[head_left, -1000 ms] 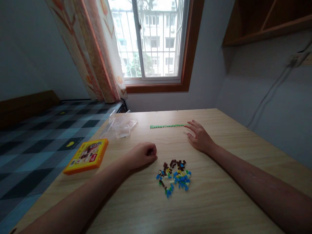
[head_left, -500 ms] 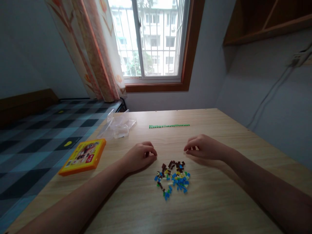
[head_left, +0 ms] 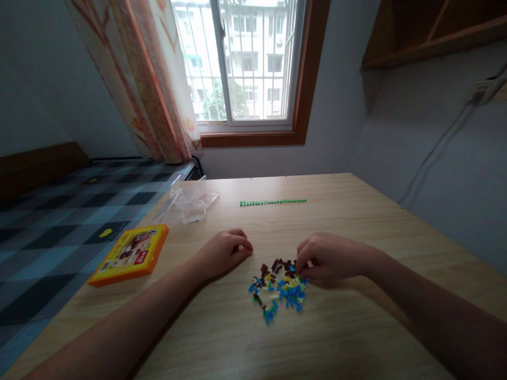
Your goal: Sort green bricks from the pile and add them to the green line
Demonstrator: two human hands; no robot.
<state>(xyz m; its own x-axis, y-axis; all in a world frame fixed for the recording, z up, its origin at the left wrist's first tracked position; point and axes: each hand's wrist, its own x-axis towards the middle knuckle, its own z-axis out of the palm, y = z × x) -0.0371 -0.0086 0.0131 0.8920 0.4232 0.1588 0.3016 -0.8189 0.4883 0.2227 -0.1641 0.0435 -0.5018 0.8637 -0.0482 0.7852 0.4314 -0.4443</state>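
A loose pile of small building bricks (head_left: 289, 295), in blue, brown, yellow, cream and green, lies on the wooden table. At the pile's upper right edge is my right hand (head_left: 330, 256), its fingertips drawn together against the brown and blue bricks. What sits between those fingertips is hidden. My left hand (head_left: 225, 252) rests on the table to the left of the pile, apart from it, with fingers curled and thumb close to the index finger. Whether it holds a small piece cannot be made out. Farther back, small green bricks (head_left: 273, 202) form a long row.
A yellow-orange box (head_left: 129, 254) with a printed lid lies at the table's left edge. Behind it are clear plastic packaging pieces (head_left: 188, 203). The wooden table (head_left: 317, 338) borders a bed with a checked cover (head_left: 51, 227) on the left.
My right hand has moved down and slightly left, from beyond the pile onto its upper right edge. The left hand stays in place. The view has shifted slightly.
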